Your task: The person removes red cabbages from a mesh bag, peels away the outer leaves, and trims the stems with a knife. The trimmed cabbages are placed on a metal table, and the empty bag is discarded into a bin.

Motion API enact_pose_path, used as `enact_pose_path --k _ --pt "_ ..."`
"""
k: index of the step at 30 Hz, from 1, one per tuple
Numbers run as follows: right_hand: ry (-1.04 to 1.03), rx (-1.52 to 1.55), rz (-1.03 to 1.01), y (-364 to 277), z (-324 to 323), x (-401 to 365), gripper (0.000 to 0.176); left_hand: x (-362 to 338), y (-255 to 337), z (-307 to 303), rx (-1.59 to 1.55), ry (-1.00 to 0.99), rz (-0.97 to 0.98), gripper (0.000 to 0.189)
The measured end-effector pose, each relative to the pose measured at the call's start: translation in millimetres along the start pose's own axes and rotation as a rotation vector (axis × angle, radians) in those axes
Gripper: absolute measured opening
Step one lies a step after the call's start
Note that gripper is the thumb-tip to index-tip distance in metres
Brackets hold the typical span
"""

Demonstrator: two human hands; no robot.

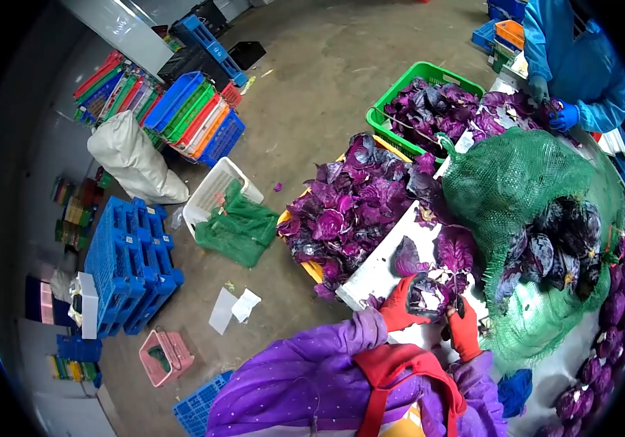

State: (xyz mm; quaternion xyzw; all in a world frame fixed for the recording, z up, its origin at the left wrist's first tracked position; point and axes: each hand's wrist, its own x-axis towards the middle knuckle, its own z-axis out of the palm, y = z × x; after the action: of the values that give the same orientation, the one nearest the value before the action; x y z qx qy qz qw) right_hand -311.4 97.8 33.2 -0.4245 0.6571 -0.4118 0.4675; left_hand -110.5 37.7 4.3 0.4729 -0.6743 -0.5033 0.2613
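My left hand [401,304], in a red glove, is closed round a purple cabbage [429,297] above the white table [382,266]. At the cabbage's right side is my right hand [464,331], also red-gloved, its fingers wrapped round a dark tool [452,313], probably a knife; its blade is hard to make out. Loose purple leaves [455,247] lie on the table just beyond my hands. To the right, a green mesh sack [516,175] lies with its mouth open, showing dark cabbages [556,244] inside.
Beyond the table's left edge, a yellow crate [312,271] and a green crate [429,71] hold purple leaves. A co-worker in blue [589,69] stands at the far right. Trimmed cabbages [573,402] line the right side. Blue pallets [119,255] stand on the floor.
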Motion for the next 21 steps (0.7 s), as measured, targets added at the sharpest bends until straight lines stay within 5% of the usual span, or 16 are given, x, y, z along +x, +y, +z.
enact_pose_path --k 8,11,15,19,21 --pt "0.181 -0.005 0.042 26 1 3 0.012 4 0 3 0.024 -0.039 0.024 0.116" --pt "0.138 -0.153 0.221 85 -16 6 0.012 10 4 -8 0.008 -0.089 0.033 0.11" --pt "0.222 -0.23 0.23 62 -28 1 0.025 18 -2 -36 -0.024 -0.226 0.016 0.104" --pt "0.252 -0.384 0.043 31 -34 -11 0.044 17 10 -60 -0.396 -0.327 -0.105 0.098" --pt "0.131 -0.14 -0.122 7 -25 -8 0.046 22 8 -63 -0.393 -0.385 -0.15 0.099"
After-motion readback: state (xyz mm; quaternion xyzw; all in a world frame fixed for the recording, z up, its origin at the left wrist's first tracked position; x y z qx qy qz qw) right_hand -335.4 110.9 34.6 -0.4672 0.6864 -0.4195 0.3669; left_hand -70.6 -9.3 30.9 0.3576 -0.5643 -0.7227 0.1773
